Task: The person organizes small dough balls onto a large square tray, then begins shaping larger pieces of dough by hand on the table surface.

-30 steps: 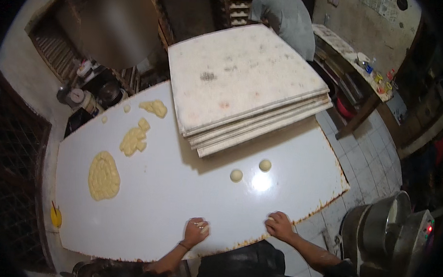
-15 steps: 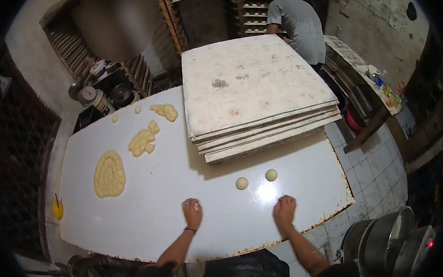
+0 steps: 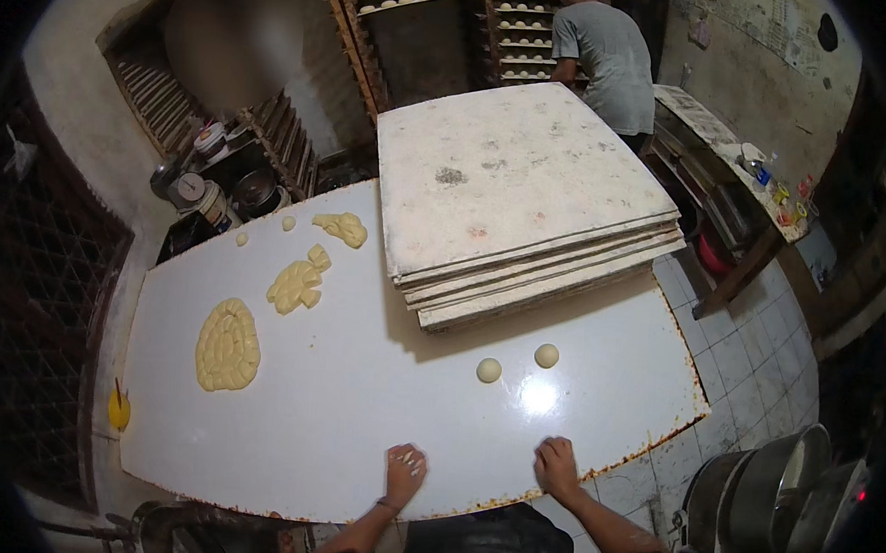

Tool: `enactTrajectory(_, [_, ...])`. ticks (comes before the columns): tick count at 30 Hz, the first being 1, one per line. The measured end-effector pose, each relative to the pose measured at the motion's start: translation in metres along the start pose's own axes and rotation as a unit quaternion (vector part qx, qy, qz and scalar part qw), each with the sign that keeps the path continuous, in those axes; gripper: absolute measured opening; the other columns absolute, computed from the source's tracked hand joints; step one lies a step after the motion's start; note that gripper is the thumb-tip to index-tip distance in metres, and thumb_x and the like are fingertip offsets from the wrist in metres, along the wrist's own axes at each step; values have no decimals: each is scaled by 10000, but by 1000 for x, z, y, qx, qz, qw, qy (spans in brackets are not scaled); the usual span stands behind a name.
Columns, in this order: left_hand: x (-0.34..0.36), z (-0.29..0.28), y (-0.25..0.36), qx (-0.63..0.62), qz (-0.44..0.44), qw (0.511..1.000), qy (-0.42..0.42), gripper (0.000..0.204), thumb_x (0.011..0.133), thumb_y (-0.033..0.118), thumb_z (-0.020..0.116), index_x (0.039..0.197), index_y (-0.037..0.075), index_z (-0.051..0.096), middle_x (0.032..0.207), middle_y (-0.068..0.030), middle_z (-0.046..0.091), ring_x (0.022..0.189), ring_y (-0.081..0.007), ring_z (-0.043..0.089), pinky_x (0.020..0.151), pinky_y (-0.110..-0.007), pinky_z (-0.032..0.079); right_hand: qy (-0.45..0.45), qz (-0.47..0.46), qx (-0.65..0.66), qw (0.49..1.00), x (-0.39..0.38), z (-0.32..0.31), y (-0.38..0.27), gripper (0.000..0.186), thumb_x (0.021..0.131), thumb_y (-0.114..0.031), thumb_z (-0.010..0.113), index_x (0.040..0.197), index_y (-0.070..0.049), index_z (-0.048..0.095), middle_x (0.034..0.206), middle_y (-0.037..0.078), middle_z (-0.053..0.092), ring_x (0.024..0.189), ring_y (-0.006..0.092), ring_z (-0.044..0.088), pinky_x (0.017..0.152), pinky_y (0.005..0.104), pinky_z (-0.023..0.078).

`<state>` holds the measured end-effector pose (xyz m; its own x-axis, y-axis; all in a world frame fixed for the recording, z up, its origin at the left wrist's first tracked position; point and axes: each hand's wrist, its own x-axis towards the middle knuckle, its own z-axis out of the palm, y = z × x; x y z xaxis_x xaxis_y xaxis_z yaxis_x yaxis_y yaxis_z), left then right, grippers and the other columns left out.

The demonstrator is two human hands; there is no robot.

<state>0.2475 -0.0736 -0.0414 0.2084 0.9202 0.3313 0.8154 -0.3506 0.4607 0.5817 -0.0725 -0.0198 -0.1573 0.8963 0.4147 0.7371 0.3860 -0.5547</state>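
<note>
My left hand (image 3: pixel 407 474) rests on the white tabletop near its front edge, fingers curled inward, with pale marks on them. To its right my right hand (image 3: pixel 556 468) is also curled, low over the table by the same edge. Whatever lies under either palm, if anything, is hidden. Beyond the hands sit two smooth round dough balls, one on the left (image 3: pixel 489 370) and another slightly farther right (image 3: pixel 546 355). At the left lies an oval cluster of cut dough pieces (image 3: pixel 227 347). Farther back are a smaller dough cluster (image 3: pixel 294 288) and an irregular dough lump (image 3: pixel 341 229).
A stack of flour-dusted boards (image 3: pixel 528 181) covers the table's back right. Two tiny dough balls (image 3: pixel 288 224) lie near the far left edge. A person in grey (image 3: pixel 609 65) stands by a rack of dough trays (image 3: pixel 525 43). Metal pots (image 3: pixel 778 484) stand at the right.
Both hands have drawn back toward the table's front edge and nearer each other. The view has shifted slightly; the dough pieces and boards stay in place.
</note>
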Motion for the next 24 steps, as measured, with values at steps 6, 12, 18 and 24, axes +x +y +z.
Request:
enactTrajectory(6, [69,6,-21,-7,-196,973,121,79,802,62,607,778,-10,587,833,-169,602,838,-351,548,819,-436,427,115,169,-67,977,51,9,26,55,738,24,584,703,-7,556,790,162,566,798,354,511,761,437,415])
enactTrajectory(12, [-11,-25,-78,85,-53,986,-130,62,797,29,612,754,-4,581,819,-156,598,854,-332,556,800,-429,440,-61,-8,-4,998,2,-16,26,53,746,3,608,744,-20,560,803,154,567,819,346,520,771,442,409])
enactTrajectory(18, [25,4,-1,-8,-177,980,92,50,811,59,644,769,39,625,819,-141,620,834,-311,578,809,-411,460,57,189,-8,980,35,31,-21,70,749,17,630,806,1,592,892,162,586,879,341,537,809,420,441])
enactTrajectory(24, [24,-39,-62,68,-134,986,78,98,763,34,655,702,42,579,751,-116,603,778,-295,567,758,-447,424,72,156,-81,982,30,-16,12,38,749,-17,621,773,5,603,854,155,603,869,347,541,791,419,447])
